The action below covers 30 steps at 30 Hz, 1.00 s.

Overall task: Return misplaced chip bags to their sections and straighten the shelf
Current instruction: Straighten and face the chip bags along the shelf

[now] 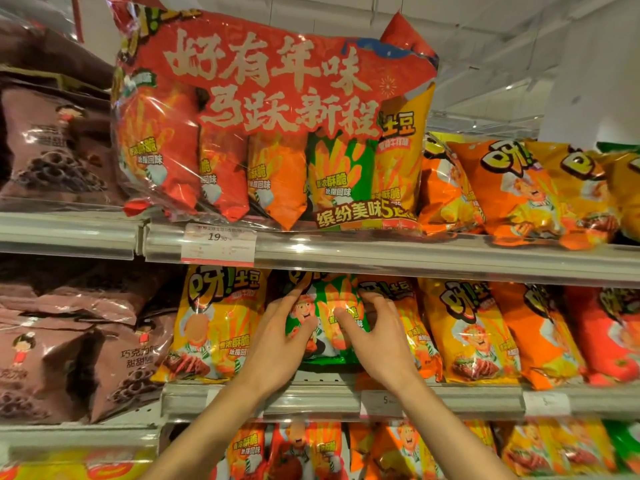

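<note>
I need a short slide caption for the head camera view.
Both hands, left and right, touch a green chip bag among yellow and orange ones on the middle shelf.

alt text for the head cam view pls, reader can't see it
Both hands, left hand and right hand, press against a green chip bag on the middle shelf, between yellow and orange bags. A large red multipack sits above.

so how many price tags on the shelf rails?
3: a white and red price tag on the upper rail, two grey ones on the middle rail. Others may be hidden.
</note>
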Each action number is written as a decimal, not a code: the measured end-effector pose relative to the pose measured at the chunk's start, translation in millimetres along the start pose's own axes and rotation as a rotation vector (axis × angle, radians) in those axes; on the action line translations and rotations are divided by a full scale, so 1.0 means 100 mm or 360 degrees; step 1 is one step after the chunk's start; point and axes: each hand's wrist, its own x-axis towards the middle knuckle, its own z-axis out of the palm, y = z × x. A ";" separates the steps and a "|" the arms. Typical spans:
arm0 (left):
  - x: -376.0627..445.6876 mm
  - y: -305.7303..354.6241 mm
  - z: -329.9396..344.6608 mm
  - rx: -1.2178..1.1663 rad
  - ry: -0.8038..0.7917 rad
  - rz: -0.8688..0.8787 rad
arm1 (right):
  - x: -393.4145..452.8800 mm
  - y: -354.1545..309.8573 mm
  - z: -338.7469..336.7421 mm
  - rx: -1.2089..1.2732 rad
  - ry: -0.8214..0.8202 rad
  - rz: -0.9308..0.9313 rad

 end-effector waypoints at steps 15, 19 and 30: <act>-0.38 0.40 0.61 -0.0483 0.0121 -0.0122 | -0.49 0.39 -0.70 0.0284 0.0086 0.0116; -0.52 0.73 0.99 -0.0577 0.0138 -0.0188 | -0.64 0.62 -1.20 0.0377 0.0070 0.0111; -1.03 2.04 2.70 -0.0630 -0.0050 -0.0184 | -1.07 1.87 -3.02 0.0390 0.0176 0.0226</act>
